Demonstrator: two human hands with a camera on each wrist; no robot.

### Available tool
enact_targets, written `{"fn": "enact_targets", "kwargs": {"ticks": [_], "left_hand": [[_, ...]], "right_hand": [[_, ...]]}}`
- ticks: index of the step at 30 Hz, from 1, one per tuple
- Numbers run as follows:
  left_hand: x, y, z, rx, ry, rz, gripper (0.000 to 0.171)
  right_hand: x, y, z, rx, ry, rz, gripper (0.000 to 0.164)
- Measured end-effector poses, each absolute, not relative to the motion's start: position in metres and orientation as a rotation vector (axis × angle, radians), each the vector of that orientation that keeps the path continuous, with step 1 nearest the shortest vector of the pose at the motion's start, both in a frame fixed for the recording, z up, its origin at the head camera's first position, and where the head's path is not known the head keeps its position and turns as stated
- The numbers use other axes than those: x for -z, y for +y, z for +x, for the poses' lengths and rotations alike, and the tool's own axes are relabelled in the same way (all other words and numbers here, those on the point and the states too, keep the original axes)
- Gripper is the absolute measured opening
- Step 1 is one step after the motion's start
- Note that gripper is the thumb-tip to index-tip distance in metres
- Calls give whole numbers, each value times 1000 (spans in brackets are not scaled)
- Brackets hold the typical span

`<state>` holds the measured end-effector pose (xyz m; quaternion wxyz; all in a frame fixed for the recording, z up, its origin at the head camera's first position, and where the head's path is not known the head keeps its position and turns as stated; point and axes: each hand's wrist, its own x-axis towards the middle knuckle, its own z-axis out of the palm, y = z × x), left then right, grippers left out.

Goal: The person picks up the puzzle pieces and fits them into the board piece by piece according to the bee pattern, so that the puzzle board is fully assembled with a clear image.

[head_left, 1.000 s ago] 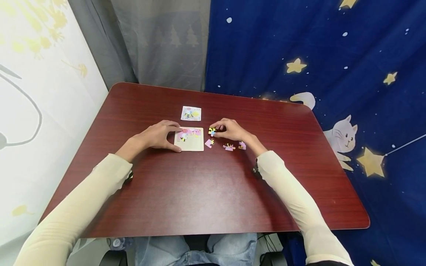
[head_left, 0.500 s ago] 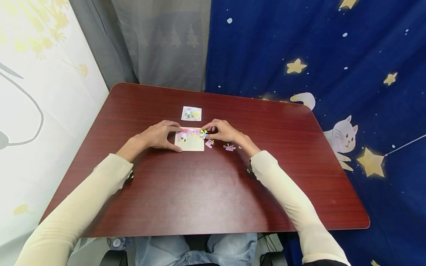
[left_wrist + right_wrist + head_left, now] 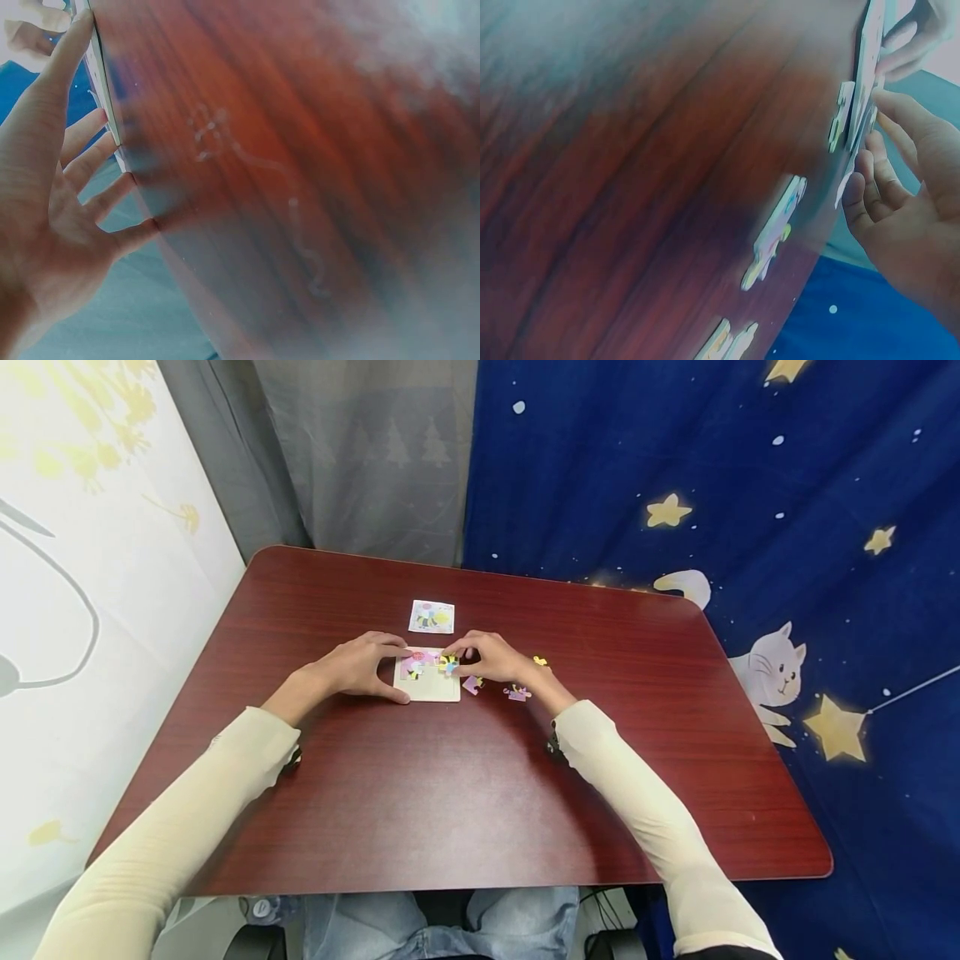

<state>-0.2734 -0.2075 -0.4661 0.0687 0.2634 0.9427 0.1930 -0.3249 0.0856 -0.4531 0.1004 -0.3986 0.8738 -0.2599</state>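
Note:
A square puzzle board (image 3: 438,692) lies on the table, with pink pieces fitted along its upper left part. My left hand (image 3: 358,665) rests at the board's left side, thumb by the front corner and index finger by the back one; the left wrist view shows its fingers (image 3: 94,161) straight and spread. Over the board's upper right, my right hand (image 3: 491,657) pinches a yellow, black and blue puzzle piece (image 3: 449,664) between thumb and fingers. In the right wrist view my right hand (image 3: 915,195) partly covers that piece. Whether it touches the board, I cannot tell.
Loose puzzle pieces lie right of the board: a pink one (image 3: 472,684) close to its edge, another (image 3: 517,693) farther right, and a yellow one (image 3: 540,661) beyond my right wrist. Behind the board lies a picture card (image 3: 431,617). A curtain (image 3: 570,468) hangs past the table's far edge.
My right hand has moved left with the puzzle piece, from beside the board to over its upper right part. The left hand has stayed at the board's left side.

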Motion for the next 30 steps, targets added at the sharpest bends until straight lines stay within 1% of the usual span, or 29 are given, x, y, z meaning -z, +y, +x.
{"fn": "enact_targets", "kwargs": {"ticks": [14, 30], "left_hand": [[466, -207, -274, -576, 2846, 796, 96], [466, -207, -273, -603, 2850, 807, 96]], "right_hand": [[455, 67, -319, 780, 2546, -1226, 32], [458, 56, -315, 774, 2545, -1255, 32]]}}
